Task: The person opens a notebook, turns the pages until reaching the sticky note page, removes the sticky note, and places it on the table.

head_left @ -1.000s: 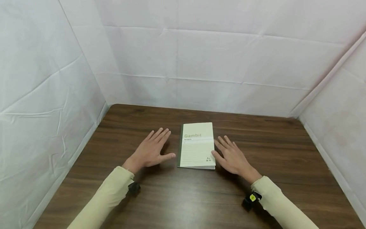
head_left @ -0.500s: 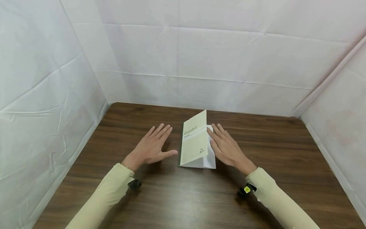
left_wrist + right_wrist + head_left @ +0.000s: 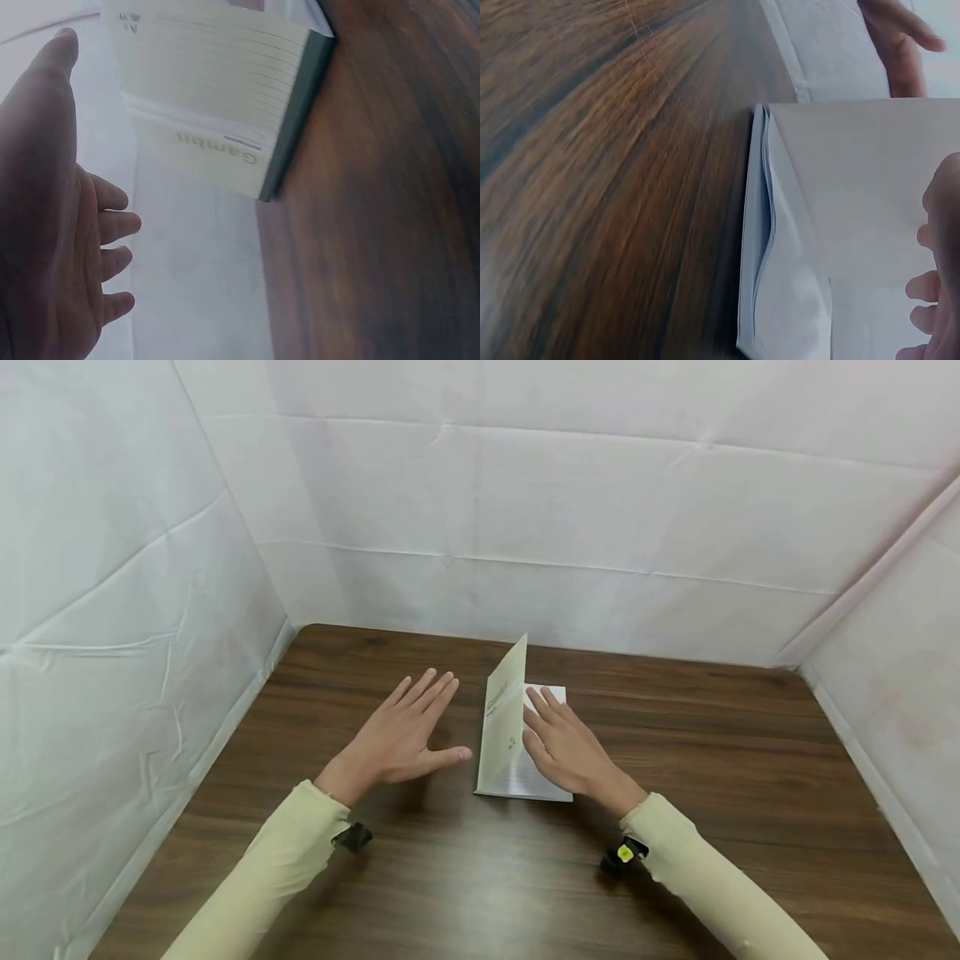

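Dark brown wood grain runs across the table, and near its middle lies the notebook, a thin paper booklet with a dark green spine. I take the notebook as my landmark. Its cream front cover stands lifted almost on edge, hinged along the spine side, with ruled lines and printed lettering on its outer face. Under the cover the white pages lie flat on the wood, a little fanned at the near edge in the right wrist view.

My right hand lies over the white pages, just to the right of the raised cover, fingers straight and close together, their side against the cover's inner face. It curls round nothing.

My left hand lies to the left of the notebook, apart from it, fingers straight and spread wide with the thumb pointing toward the spine. I cannot tell whether its palm touches the table.

Creased white sheeting walls the table behind and on both sides of the notebook. Pale yellow sleeves cover both forearms.
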